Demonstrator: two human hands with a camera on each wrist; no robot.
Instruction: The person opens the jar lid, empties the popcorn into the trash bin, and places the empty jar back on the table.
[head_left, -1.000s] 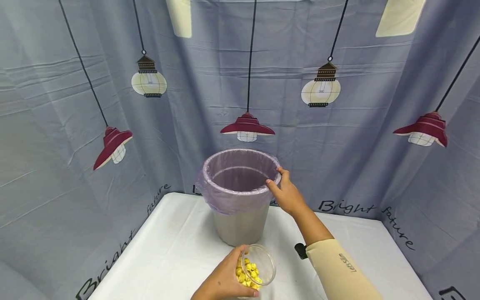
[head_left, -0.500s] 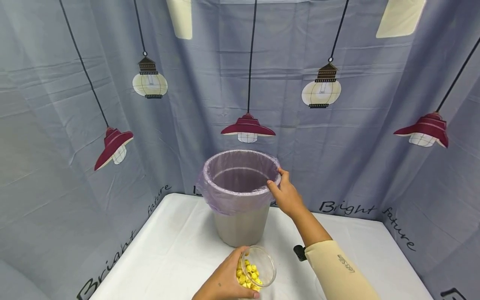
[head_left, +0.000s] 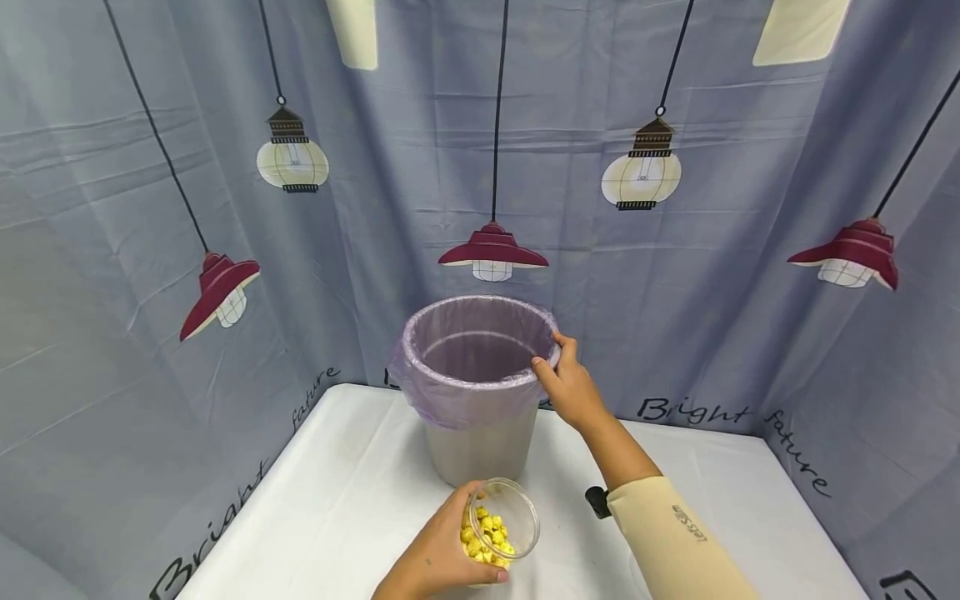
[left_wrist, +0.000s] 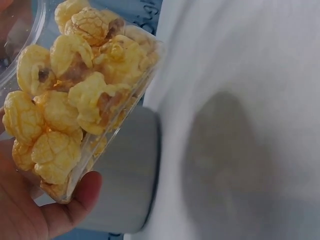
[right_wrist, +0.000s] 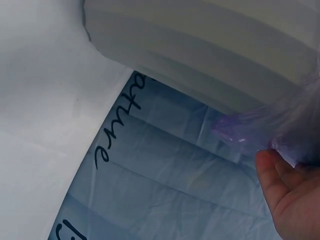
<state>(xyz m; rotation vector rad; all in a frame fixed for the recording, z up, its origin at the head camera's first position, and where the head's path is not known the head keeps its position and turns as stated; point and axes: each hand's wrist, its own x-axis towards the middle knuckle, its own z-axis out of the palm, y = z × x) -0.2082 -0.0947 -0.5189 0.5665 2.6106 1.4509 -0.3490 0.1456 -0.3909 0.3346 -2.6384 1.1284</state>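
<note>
My left hand (head_left: 435, 550) grips a clear plastic tub (head_left: 525, 523) by its side, thumb low and fingers round the far side. The tub leans, its open mouth facing up and right, and yellow popcorn (head_left: 487, 537) fills its lower part. In the left wrist view, popcorn (left_wrist: 60, 110) shows through the clear wall above the thumb. Behind it stands a grey trash can (head_left: 480, 454) lined with a purple plastic bag (head_left: 461, 407) folded over the rim. My right hand (head_left: 576, 392) holds the right side of that bagged rim, thumb inside; the right wrist view shows this hand (right_wrist: 300, 200) against the bag.
A white-covered table (head_left: 360, 500) bears the can near its back edge. Grey-blue curtains (head_left: 420, 167) printed with lamps and lettering surround it on three sides. A small black device (head_left: 597, 502) sits at the right wrist by the beige sleeve (head_left: 675, 533).
My left hand with the tub of popcorn has shifted slightly up and left in the last half second. The right hand keeps its hold on the can's rim.
</note>
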